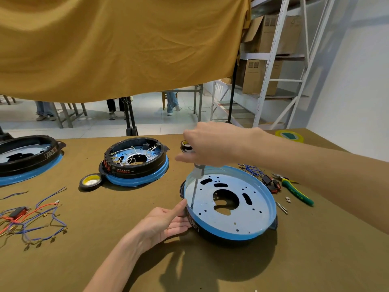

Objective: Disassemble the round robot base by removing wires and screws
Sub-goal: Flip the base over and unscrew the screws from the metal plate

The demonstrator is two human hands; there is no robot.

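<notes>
Blue-rimmed base (231,236): L hand (166,223) steadies edge, R hand (212,144) grips screwdriver (196,182).

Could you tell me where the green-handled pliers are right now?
The pliers lie on the table's right side, just right of the round base, beside the blue wires.

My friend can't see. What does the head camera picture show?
A right hand holds a screwdriver upright, its tip down in a round base on a brown table. The left hand steadies the rim.
</notes>
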